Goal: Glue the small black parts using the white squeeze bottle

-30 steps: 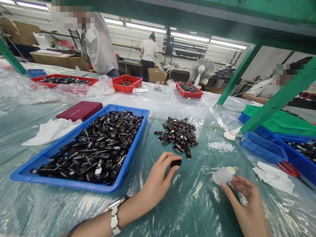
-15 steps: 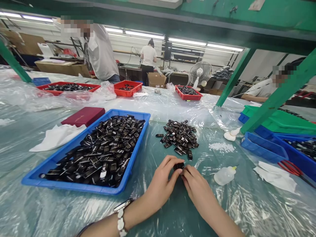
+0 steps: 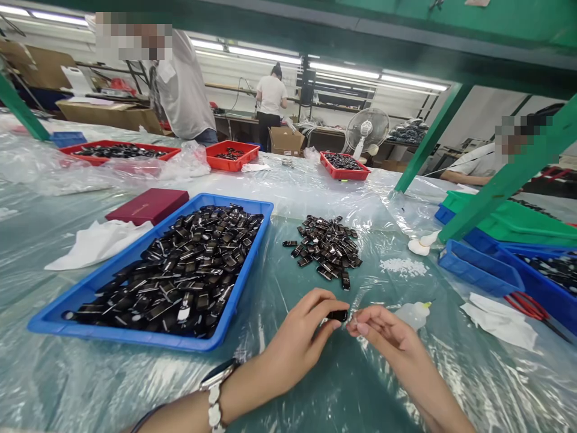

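Observation:
Between the thumb and fingers of my left hand (image 3: 303, 331) is a small glossy black part (image 3: 338, 315), held above the plastic-covered table. My right hand (image 3: 383, 331) is just to its right, thumb and fingertips pinched together; whatever they pinch is too small to make out. Beyond my hands lies a loose pile of similar black parts (image 3: 327, 243). A heap of small white pieces (image 3: 404, 267) is to the right of that pile. Behind my right hand a translucent squeeze bottle (image 3: 413, 314) with a yellowish tip lies partly hidden.
On the left stands a blue tray (image 3: 225, 325) full of black parts, beside a maroon box (image 3: 148, 205) and white tissue (image 3: 97, 243). To the right are a small blue bin (image 3: 480, 270), red-handled scissors (image 3: 526, 305) and a slanted green post (image 3: 509, 171). Several people are farther back.
My right hand has drawn away to the right from the black part and turned, its fingers now more visible. The left hand still holds the part, slightly lower and farther right.

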The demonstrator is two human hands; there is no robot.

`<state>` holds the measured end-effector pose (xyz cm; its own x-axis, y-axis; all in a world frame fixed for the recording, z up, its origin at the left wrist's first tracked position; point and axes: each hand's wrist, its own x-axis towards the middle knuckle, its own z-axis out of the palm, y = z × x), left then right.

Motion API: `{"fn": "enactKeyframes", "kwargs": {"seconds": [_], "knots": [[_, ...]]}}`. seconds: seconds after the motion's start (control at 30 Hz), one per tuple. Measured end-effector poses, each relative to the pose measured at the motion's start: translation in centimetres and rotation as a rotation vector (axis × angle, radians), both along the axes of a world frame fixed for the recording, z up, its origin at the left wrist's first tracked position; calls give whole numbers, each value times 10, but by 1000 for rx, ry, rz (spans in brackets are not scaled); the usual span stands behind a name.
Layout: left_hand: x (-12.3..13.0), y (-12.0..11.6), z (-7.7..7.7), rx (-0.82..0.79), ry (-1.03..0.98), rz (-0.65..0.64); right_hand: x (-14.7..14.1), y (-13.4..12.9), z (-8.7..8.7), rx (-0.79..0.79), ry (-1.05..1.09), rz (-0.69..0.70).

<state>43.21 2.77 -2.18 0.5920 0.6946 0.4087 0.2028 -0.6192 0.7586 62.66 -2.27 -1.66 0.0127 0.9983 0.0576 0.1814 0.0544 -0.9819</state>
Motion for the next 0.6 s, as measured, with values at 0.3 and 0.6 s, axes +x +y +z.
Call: {"fn": "enactKeyframes", "kwargs": {"seconds": [0.3, 0.6], "knots": [[-1, -2, 4, 52, 27, -123, -1, -10, 2, -127, 156, 56], [-2, -6, 7, 161, 14, -160, 10, -6, 6, -180, 277, 227]]}}
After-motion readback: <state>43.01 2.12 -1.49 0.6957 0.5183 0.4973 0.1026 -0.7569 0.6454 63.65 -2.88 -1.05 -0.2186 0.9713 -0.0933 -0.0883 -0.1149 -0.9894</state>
